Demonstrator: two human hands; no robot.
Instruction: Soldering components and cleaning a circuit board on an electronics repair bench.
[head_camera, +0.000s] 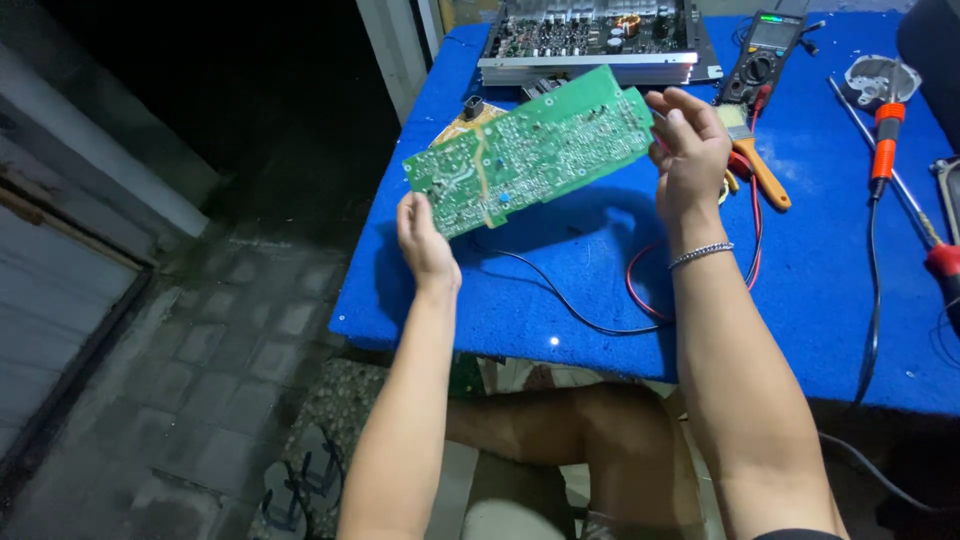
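A green circuit board (530, 150) is held in the air above the blue table (800, 290), solder side toward me and tilted up to the right. My left hand (425, 240) grips its lower left edge. My right hand (688, 150) holds its upper right end, with a silver bracelet on that wrist. Red and black wires (640, 300) lie on the table beneath the board.
At the back stands an opened metal electronics chassis (595, 40), with a multimeter (765, 55) to its right. A paintbrush (755, 155), a soldering iron with an orange grip (882, 140) and a red-handled screwdriver (940, 255) lie on the right. Dark paved floor at left.
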